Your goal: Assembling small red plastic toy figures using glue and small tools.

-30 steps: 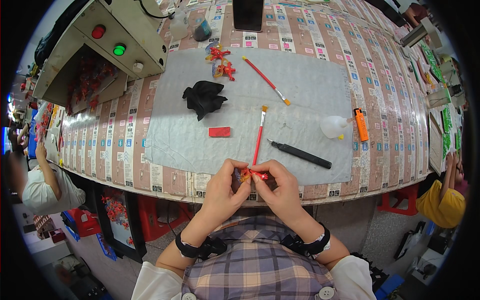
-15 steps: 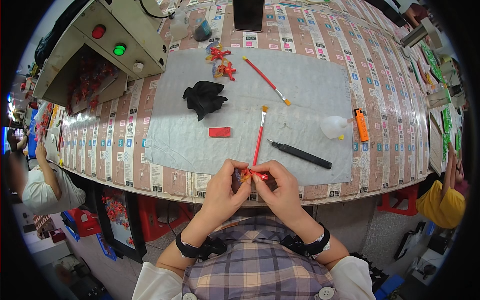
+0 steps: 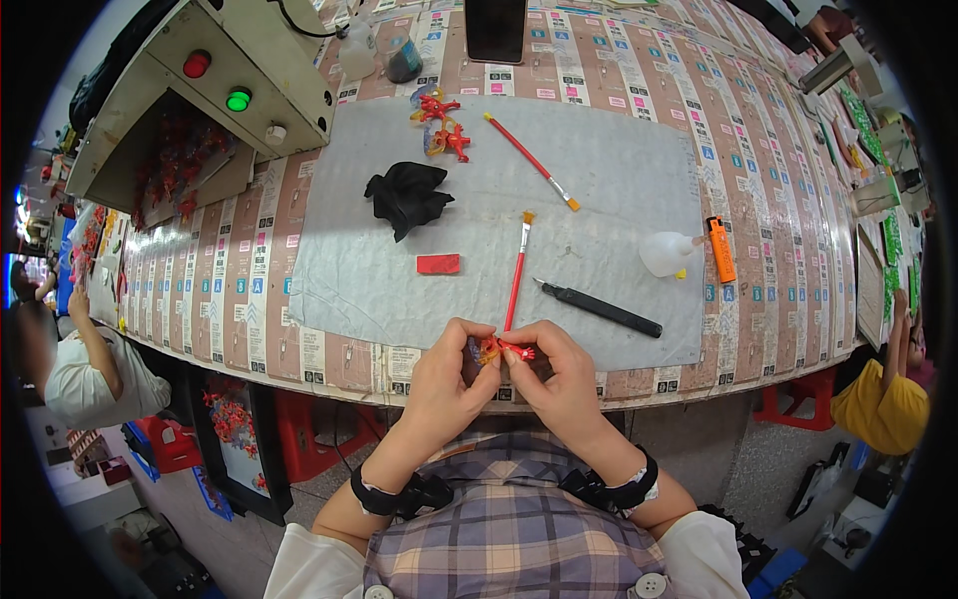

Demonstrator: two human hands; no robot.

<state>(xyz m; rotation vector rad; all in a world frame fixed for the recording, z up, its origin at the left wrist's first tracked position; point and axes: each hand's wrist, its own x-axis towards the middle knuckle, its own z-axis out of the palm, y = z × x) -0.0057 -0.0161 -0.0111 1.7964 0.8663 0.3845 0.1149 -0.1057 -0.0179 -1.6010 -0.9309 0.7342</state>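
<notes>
A small red figurine (image 3: 518, 351) with a translucent yellow and purple part is pinched between my two hands at the table's near edge. My left hand (image 3: 449, 372) grips the translucent side, and my right hand (image 3: 555, 372) is closed on the red side; the fingers hide much of it. Just beyond my fingertips lies a red-handled brush (image 3: 520, 268), bristles pointing away. To its right rests a black craft knife (image 3: 604, 308), and to its left a small red block (image 3: 438, 264). Two similar figurines (image 3: 447, 142) lie farther off on the grey sheet (image 3: 349, 290).
A black cloth (image 3: 408, 198), a second brush (image 3: 532, 162), a white squeeze bottle (image 3: 670, 254) and an orange lighter (image 3: 720, 250) lie around. A metal box machine (image 3: 225, 85) with figurines inside stands at the far left. Other people sit at both sides.
</notes>
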